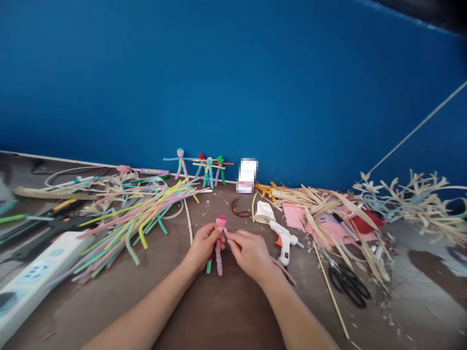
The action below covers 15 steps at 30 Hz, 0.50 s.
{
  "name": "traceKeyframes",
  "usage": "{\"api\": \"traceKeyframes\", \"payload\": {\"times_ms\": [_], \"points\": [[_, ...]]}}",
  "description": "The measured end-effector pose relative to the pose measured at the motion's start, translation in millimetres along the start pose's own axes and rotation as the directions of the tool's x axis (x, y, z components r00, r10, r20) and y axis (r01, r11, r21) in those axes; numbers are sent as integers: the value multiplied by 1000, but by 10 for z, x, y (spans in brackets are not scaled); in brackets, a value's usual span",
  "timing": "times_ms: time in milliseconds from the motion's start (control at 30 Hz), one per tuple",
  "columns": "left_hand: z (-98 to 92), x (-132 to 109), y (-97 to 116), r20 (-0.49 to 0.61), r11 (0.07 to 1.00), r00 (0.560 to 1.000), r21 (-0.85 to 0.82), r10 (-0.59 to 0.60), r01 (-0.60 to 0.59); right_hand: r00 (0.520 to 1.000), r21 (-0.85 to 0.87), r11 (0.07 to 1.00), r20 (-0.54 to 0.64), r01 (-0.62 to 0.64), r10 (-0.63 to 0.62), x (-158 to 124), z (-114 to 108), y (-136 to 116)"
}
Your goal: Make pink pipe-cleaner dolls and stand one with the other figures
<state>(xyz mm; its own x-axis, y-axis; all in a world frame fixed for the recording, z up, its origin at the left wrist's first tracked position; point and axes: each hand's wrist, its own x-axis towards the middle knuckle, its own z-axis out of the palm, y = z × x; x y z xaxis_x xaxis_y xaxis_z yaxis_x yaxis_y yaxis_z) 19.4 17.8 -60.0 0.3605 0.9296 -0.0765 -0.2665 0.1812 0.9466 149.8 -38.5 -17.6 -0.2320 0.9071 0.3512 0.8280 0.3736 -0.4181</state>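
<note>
"While both hands are at the middle of the frame, what are they busy with?"

"One little fuzzy figure [218,249] with a pink head. It sits just below the centre, head up, a lilac leg pointing toward the bottom edge."

"And the fingers?"

"Those of the left hand [202,248] are clamped on the figure's upper body. Those of the right hand [251,253] are at its pink arm; whether they pinch it or only touch it, I can't tell."

"What's that green bit?"

"A green stem [209,266] below the left hand, just beside the lilac leg. I can't see whether it's joined on."

"Who's standing behind?"

"Four similar dolls [210,177], arms spread, near the blue wall [233,87], a little left of centre. To their right there's a bright upright rectangle [247,175], blurred out, and below it a string of brown beads [241,214]."

"Right side of the frame?"

"A white glue gun [287,237] lies on the worktop [226,311] near the right hand. Farther right are black-handled scissors [348,282], pale strips [297,198] and pink sheets [294,216]."

"Left?"

"Loose pastel stems [146,209], fanned out, and a white power strip [69,243] at lower left."
</note>
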Motion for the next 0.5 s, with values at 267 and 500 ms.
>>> {"api": "traceKeyframes", "payload": {"times_ms": [267,500], "points": [[-27,-3,54,99,940,991,-321,-85,112,988,251,965,-113,-77,108,4,122,45],[-17,-28,109,234,929,961,-304,-144,214,944,515,806,25,-294,329,46,284,301]]}}
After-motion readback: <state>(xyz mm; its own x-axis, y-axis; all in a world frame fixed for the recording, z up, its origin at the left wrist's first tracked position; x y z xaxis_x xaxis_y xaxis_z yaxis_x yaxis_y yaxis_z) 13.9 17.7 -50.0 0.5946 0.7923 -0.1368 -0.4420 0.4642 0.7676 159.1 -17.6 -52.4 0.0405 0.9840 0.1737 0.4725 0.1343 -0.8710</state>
